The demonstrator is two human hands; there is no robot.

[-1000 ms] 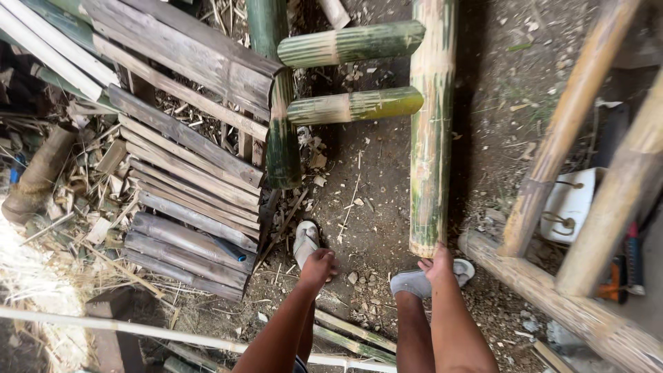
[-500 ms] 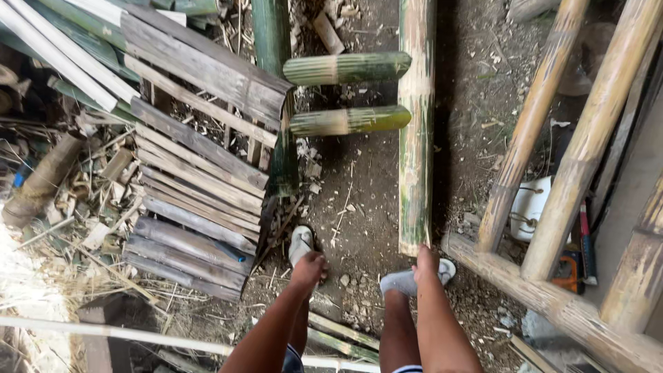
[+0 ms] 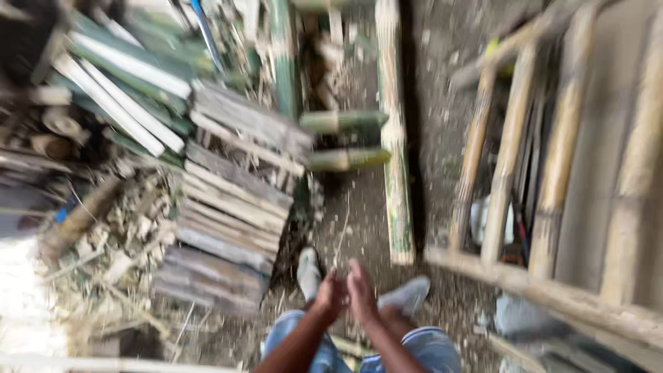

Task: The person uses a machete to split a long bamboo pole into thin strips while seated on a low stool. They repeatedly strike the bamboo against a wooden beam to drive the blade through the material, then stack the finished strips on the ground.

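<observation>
View blurred. My left hand (image 3: 330, 297) and right hand (image 3: 360, 291) meet low at centre, palms touching, fingers loosely together, holding nothing. Long green-yellow bamboo pole (image 3: 394, 138) lies on dirt ground (image 3: 435, 103) just ahead of hands, apart from them. Stack of grey split bamboo slats (image 3: 231, 228) at left. Bamboo ladder-like frame (image 3: 552, 173) at right.

Green bamboo pole (image 3: 396, 173), grey split slats (image 3: 231, 228), blue jeans (image 3: 428, 349), white shoes (image 3: 309, 271).
</observation>
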